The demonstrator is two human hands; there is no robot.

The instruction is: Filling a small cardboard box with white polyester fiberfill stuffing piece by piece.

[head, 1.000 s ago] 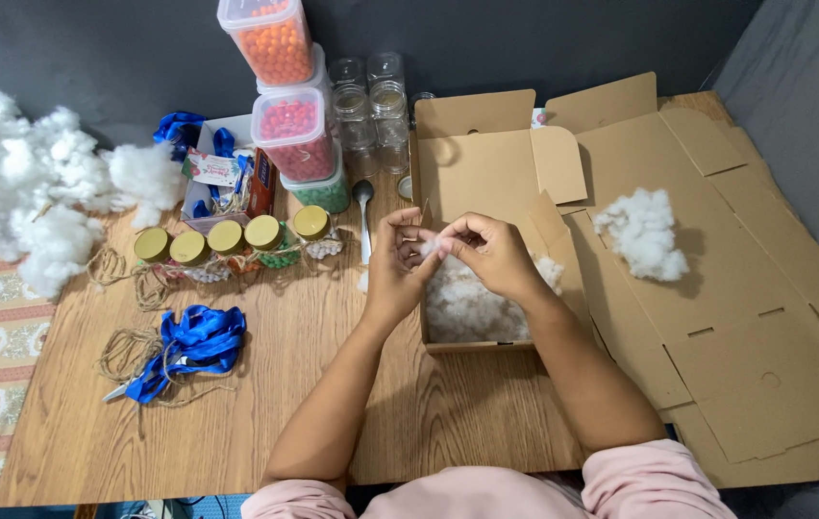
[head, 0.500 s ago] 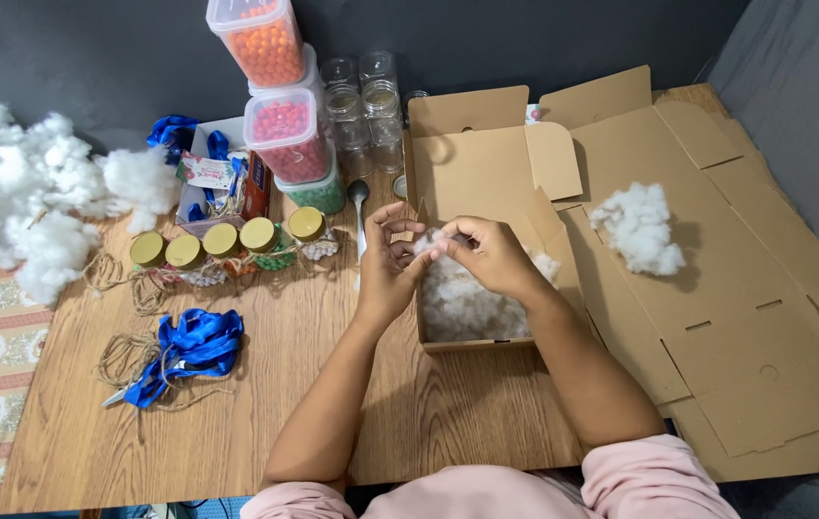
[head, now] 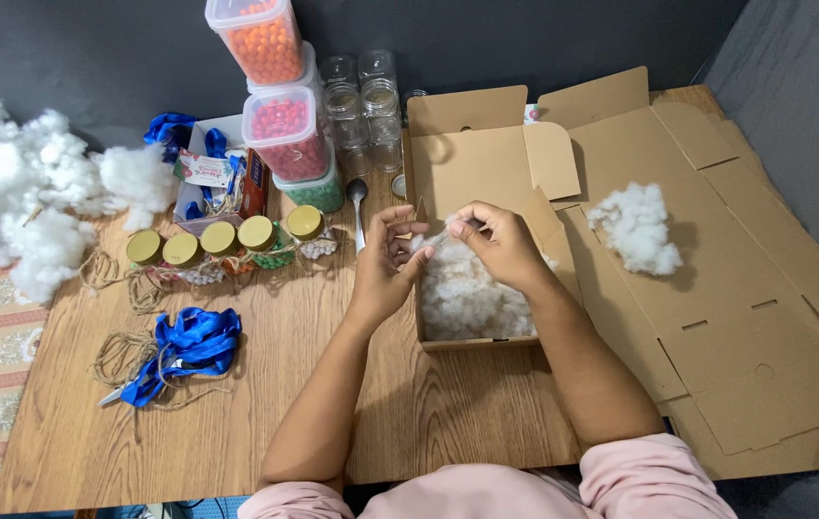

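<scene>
An open brown cardboard box (head: 475, 163) sits in the middle of the wooden table, with white stuffing fibre (head: 463, 296) lying inside it. My left hand (head: 385, 265) and my right hand (head: 496, 240) are raised just above the box. Both pinch a thin wisp of the white fibre (head: 432, 237) that stretches between their fingertips. My forearms reach in from the near edge in pink sleeves.
A loose clump of white fibre (head: 638, 227) rests on flattened cardboard sheets (head: 756, 317) to the right. A big fibre pile (head: 20, 187) lies far left. Stacked tubs of coloured beads (head: 280, 106), empty glass jars (head: 361, 96), gold-lidded jars (head: 222, 237), a spoon (head: 359, 207), blue ribbon (head: 184, 346) and twine are left of the box.
My hands have stayed over the box and shifted slightly, drawing the wisp of fibre out between their fingers. Nothing else on the table has moved.
</scene>
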